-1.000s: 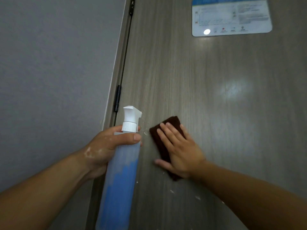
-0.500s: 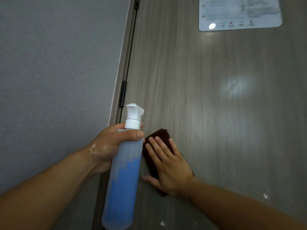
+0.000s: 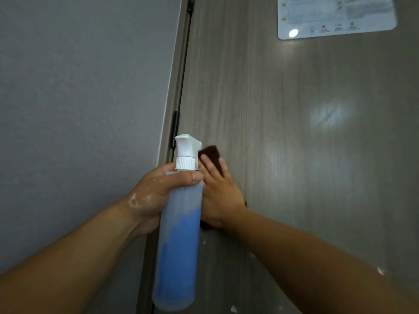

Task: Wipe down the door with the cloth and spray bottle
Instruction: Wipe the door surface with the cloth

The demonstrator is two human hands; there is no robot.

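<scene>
The left hand (image 3: 158, 196) is clenched round the bottle (image 3: 179, 234), upright, nozzle toward the door (image 3: 283, 177). The right hand (image 3: 217, 196) presses the cloth (image 3: 212, 152) flat against the door, fingers spread, not closed round it, just at 3 o'clock of the bottle's neck near the hinge (image 3: 174, 129). I'd worry the cloth slips from under that open palm, or a squeeze sprays the knuckles. White specks at 6 o'clock could be missed.
</scene>
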